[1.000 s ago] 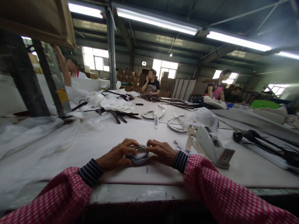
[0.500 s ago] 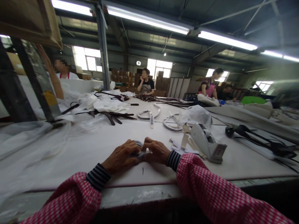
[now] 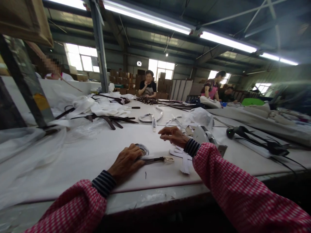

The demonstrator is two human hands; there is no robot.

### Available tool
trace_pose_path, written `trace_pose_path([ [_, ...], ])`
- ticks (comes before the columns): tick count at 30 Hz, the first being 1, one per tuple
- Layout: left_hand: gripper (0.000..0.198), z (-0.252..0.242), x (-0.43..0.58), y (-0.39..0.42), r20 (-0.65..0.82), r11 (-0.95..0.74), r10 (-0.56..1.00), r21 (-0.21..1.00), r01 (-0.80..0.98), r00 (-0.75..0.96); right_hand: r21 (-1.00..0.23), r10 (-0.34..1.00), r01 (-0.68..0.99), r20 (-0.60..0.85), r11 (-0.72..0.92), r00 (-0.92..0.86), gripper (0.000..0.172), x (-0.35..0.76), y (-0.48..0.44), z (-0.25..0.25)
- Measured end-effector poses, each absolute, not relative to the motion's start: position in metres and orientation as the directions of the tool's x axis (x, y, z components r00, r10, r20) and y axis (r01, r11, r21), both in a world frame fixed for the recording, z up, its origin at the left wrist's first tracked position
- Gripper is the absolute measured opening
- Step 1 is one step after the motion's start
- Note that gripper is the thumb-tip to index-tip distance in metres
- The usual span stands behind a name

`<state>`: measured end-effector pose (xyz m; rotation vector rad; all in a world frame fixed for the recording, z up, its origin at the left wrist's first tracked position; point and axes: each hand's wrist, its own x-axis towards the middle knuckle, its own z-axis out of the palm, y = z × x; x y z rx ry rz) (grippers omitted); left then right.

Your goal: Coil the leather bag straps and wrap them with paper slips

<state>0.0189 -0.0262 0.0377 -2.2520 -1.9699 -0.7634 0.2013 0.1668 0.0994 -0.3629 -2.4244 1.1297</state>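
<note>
My left hand (image 3: 126, 160) rests on the white table (image 3: 97, 152) with its fingers curled down over a small coiled dark strap (image 3: 143, 150). A strap end with a gold ring clasp (image 3: 168, 159) sticks out to the right of that hand and lies flat. My right hand (image 3: 173, 136) hovers above the table, lifted off the strap, fingers loosely bent with nothing in them. It is near the grey tape dispenser (image 3: 205, 136). Both arms wear red checked sleeves over striped cuffs.
White paper strips (image 3: 182, 158) lie beside the dispenser. A black handheld scanner (image 3: 239, 132) with a cable lies at right. Dark straps (image 3: 114, 121) and white fabric (image 3: 97, 106) pile at back left, with clear plastic sheeting (image 3: 36, 145) at left. Other people sit and stand at the far end.
My right hand has left the coiled strap and risen up and right toward the tape dispenser. The strap's clasp end now lies exposed on the table. The view has shifted right.
</note>
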Motion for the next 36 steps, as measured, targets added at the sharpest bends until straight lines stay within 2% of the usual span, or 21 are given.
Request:
trace_pose_path([
  [3,0.005,0.036,0.021,-0.025,0.388,-0.164,0.92,0.256,0.953,0.054,-0.738,0.376,0.053,0.28,0.673,-0.883,0.022,0.216,0.165,0.109],
  [6,0.006,0.033,0.021,-0.024,0.39,-0.165,0.919,0.231,0.959,0.064,-0.63,0.312,0.05,0.313,0.775,-0.897,0.018,0.236,0.165,0.111],
  [11,0.01,0.026,0.016,-0.022,0.415,-0.173,0.905,0.172,0.97,0.088,-0.521,0.496,0.288,0.32,0.804,-0.807,0.016,0.294,0.184,0.108],
  [15,0.013,0.022,0.011,-0.019,0.407,-0.186,0.907,0.168,0.968,0.104,-0.473,0.514,0.366,0.232,0.802,-0.826,0.011,0.334,0.175,0.093],
  [17,0.015,0.022,0.012,-0.018,0.404,-0.183,0.909,0.162,0.97,0.104,-0.379,0.514,0.414,0.216,0.828,-0.83,0.008,0.343,0.168,0.084],
  [20,0.012,0.025,0.017,-0.019,0.407,-0.164,0.909,0.143,0.976,0.094,-0.167,0.568,0.543,0.242,0.823,-0.787,0.015,0.345,0.169,0.075],
  [23,0.011,0.028,0.023,-0.021,0.417,-0.153,0.906,0.15,0.977,0.078,-0.086,0.603,0.605,0.267,0.792,-0.751,0.023,0.34,0.184,0.07],
  [26,0.01,0.032,0.025,-0.02,0.434,-0.126,0.901,0.272,0.954,-0.005,-0.079,0.576,0.577,0.247,0.813,-0.779,0.03,0.331,0.199,0.062],
  [29,0.022,0.042,0.028,-0.013,0.398,-0.04,0.884,0.585,0.81,-0.244,-0.079,0.559,0.558,0.243,0.826,-0.792,0.025,0.32,0.207,0.049],
  [31,0.035,0.052,0.034,-0.006,0.279,-0.009,0.878,0.822,0.569,-0.389,-0.075,0.567,0.567,0.244,0.82,-0.787,0.018,0.313,0.209,0.041],
  [32,0.038,0.056,0.039,-0.001,0.215,-0.015,0.879,0.904,0.427,-0.425,-0.072,0.574,0.575,0.244,0.815,-0.782,0.018,0.31,0.209,0.038],
  [34,0.039,0.063,0.049,0.01,0.139,-0.065,0.882,0.982,0.175,-0.45,-0.064,0.59,0.595,0.25,0.801,-0.768,0.023,0.306,0.209,0.035],
  [36,0.034,0.064,0.058,0.021,0.108,-0.131,0.883,0.991,-0.021,-0.456,-0.062,0.605,0.614,0.271,0.787,-0.749,0.026,0.304,0.208,0.035],
])
